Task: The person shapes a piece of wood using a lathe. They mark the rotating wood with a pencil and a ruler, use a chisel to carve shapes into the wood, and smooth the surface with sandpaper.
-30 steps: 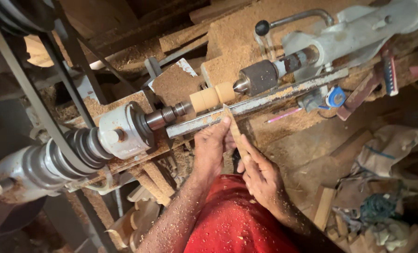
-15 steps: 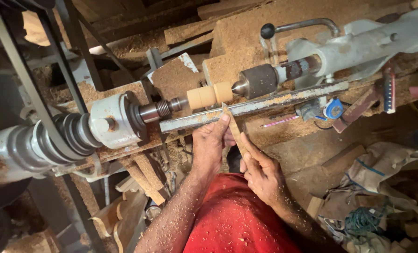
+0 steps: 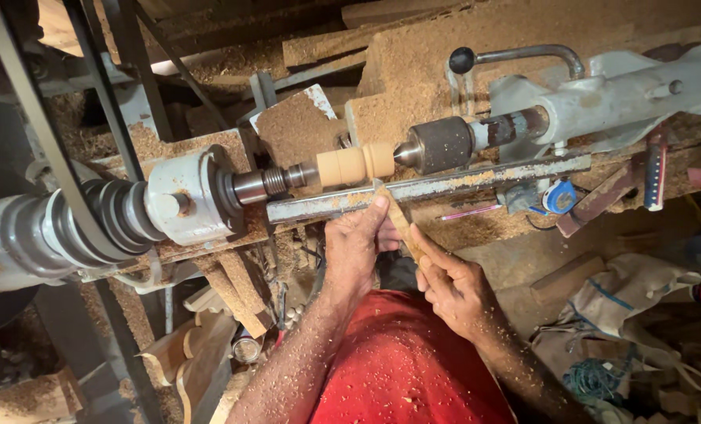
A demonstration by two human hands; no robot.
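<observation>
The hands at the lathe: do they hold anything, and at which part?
Both hold a wooden-handled turning tool. The left hand pins its front end on the tool rest; the right hand grips the handle further back.

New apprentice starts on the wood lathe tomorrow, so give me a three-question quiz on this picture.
1. True or false: both hands hold the wooden-handled tool against the metal tool rest.
2. Where does the pale wooden workpiece sit? A) on the floor B) between the headstock spindle and the tailstock C) in the left hand
3. Fill in: the right hand grips the tool's ____ end, nearer the person's body.

Key: 1 true; 2 B; 3 handle.
</observation>
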